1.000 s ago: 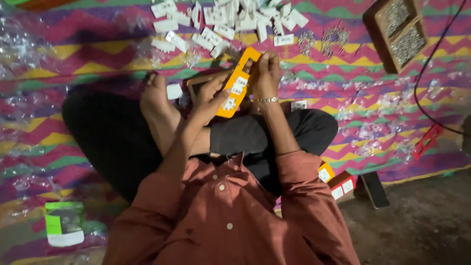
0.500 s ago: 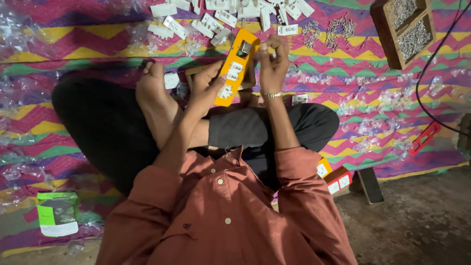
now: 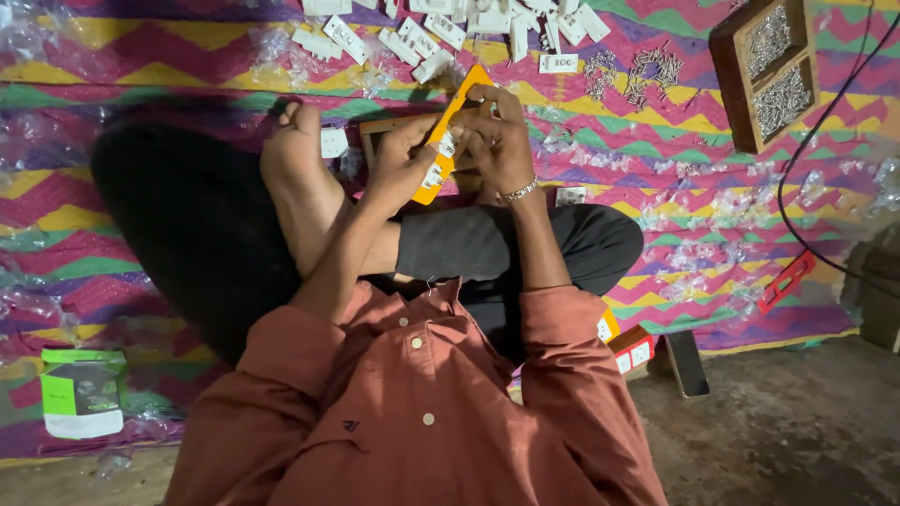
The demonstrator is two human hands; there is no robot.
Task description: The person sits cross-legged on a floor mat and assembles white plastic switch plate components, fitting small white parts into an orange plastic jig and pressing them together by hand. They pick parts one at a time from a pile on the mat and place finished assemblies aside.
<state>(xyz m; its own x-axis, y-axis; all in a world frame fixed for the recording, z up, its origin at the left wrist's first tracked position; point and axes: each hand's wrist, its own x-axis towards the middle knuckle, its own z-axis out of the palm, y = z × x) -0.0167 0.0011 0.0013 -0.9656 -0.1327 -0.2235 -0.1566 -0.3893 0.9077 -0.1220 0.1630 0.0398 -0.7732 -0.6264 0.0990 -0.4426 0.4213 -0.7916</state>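
We hold an orange plate (image 3: 454, 131) over our crossed legs, left hand (image 3: 401, 161) grasping its 6 o'clock end, right hand (image 3: 497, 141) clenched on its 3 o'clock edge. It looks like light, stiff, smooth plastic, best held by the edges. White switches (image 3: 441, 28) lie at 12 o'clock on the mat (image 3: 656, 169).

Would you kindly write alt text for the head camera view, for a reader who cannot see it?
Seated cross-legged on a zigzag-patterned mat, a person holds an orange card between the left hand and right hand. Small white parts lie scattered beyond, with a wooden tray of screws at upper right.
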